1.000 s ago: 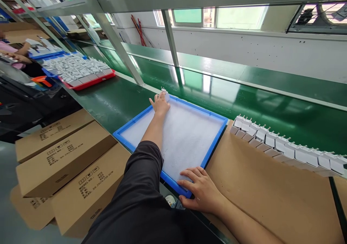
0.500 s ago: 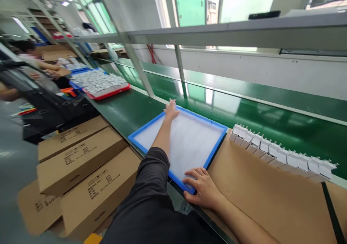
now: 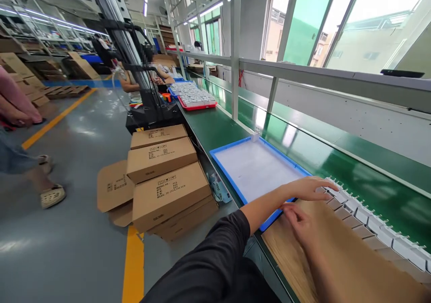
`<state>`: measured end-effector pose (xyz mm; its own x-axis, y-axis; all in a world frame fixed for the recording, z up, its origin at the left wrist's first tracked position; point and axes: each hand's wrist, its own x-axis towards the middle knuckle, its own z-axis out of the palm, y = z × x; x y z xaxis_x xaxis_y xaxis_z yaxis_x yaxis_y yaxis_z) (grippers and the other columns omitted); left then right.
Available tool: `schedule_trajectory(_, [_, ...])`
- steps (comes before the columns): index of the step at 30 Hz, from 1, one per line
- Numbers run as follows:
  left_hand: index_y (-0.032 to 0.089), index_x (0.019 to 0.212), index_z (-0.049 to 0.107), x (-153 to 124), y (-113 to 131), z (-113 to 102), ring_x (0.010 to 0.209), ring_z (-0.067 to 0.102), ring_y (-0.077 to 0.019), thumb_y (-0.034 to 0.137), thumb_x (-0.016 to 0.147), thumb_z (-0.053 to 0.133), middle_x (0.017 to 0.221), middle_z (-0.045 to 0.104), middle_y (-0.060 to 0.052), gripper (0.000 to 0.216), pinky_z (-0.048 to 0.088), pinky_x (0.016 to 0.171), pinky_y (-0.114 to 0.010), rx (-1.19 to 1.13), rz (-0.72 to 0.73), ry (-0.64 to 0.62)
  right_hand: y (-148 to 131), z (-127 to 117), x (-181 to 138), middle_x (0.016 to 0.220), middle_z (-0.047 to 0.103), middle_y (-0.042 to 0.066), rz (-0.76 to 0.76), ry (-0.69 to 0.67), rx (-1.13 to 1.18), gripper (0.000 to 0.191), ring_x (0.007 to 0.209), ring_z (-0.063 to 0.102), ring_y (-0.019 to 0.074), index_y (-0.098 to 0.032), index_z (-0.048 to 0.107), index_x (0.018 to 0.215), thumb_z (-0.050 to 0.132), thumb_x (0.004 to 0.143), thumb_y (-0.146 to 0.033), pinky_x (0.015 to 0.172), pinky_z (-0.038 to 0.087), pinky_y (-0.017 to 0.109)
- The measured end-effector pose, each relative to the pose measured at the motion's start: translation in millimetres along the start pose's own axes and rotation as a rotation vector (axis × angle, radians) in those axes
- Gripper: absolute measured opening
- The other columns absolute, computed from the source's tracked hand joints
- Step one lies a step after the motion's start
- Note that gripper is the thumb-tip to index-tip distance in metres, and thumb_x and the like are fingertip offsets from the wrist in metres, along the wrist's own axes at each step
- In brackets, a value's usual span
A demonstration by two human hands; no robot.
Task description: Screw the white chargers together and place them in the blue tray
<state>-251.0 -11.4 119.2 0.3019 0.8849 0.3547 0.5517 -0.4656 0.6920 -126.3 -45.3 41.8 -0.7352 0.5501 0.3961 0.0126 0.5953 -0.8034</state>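
A blue-rimmed tray (image 3: 230, 179) with a white bottom lies on the green bench. One white block with small pins (image 3: 255, 137), like a plug adapter, sits at its far corner. My left hand (image 3: 311, 188) reaches across the tray's right corner, fingers stretched over the near end of a row of similar white pieces (image 3: 365, 215). Whether the fingertips touch them I cannot tell. Below it, my right hand (image 3: 301, 224) is beside the tray's near right corner, with fingers loosely bent and nothing visible in them. The row stands along the brown cardboard (image 3: 340, 249).
Brown cartons (image 3: 171, 182) are stacked left of the bench. A red tray (image 3: 198, 107) of white pieces stands farther along, near a seated person (image 3: 161, 72) and a black metal column (image 3: 126, 42). Another person's leg (image 3: 37, 177) shows at far left. A frame post (image 3: 235, 51) rises behind the tray.
My left hand has left the tray's far corner, where a white piece now shows, and moved right to the row. My right hand shifted slightly off the rim. The view swung left.
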Motion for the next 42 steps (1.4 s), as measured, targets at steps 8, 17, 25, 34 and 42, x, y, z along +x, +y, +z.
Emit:
schedule_trajectory(8, [0.02, 0.118, 0.064, 7, 46, 59, 0.102, 0.064, -0.0142, 0.045, 0.097, 0.038, 0.114, 0.07, -0.006, 0.042, 0.05, 0.089, -0.024, -0.432, -0.145, 0.396, -31, -116, -19, 0.087, 0.069, 0.006, 0.258, 0.527, 0.07, 0.032, 0.073, 0.067, 0.0218, -0.027, 0.068, 0.097, 0.072, 0.074, -0.049, 0.082, 0.054, 0.047])
schedule_trajectory(17, [0.018, 0.103, 0.069, 48, 58, 172, 0.086, 0.064, -0.0149, 0.035, 0.093, 0.047, 0.098, 0.072, -0.005, 0.029, 0.049, 0.083, -0.024, -0.229, -0.023, 0.015, 7, -185, -146, 0.085, 0.068, 0.004, 0.469, 0.591, 0.022, 0.043, 0.068, 0.065, 0.0164, -0.022, 0.065, 0.108, 0.072, 0.074, -0.048, 0.068, 0.056, 0.035])
schedule_trajectory(25, [0.017, 0.093, 0.067, 23, 36, 215, 0.075, 0.062, -0.0134, 0.037, 0.091, 0.049, 0.083, 0.07, -0.003, 0.027, 0.048, 0.071, -0.023, -0.428, -0.146, -0.073, 24, -165, -186, 0.083, 0.066, 0.003, 0.483, 0.53, 0.142, 0.036, 0.067, 0.062, 0.0139, -0.021, 0.063, 0.106, 0.067, 0.081, -0.046, 0.071, 0.055, 0.034])
schedule_trajectory(34, [0.013, 0.085, 0.063, 22, 45, 214, 0.066, 0.058, -0.0112, 0.058, 0.081, 0.06, 0.074, 0.065, -0.003, 0.045, 0.047, 0.064, -0.023, -0.837, -0.249, -0.087, 8, -169, -189, 0.087, 0.066, 0.002, 0.432, 0.462, 0.313, 0.034, 0.067, 0.061, 0.012, -0.023, 0.065, 0.116, 0.062, 0.086, -0.04, 0.075, 0.054, 0.034])
schedule_trajectory(42, [0.014, 0.09, 0.069, 18, 54, 204, 0.069, 0.058, -0.011, 0.05, 0.079, 0.067, 0.08, 0.066, -0.003, 0.038, 0.047, 0.064, -0.023, -0.901, -0.282, -0.027, 1, -167, -193, 0.092, 0.067, 0.004, 0.37, 0.397, 0.03, 0.042, 0.078, 0.062, 0.0131, -0.024, 0.059, 0.131, 0.055, 0.092, -0.038, 0.073, 0.055, 0.03])
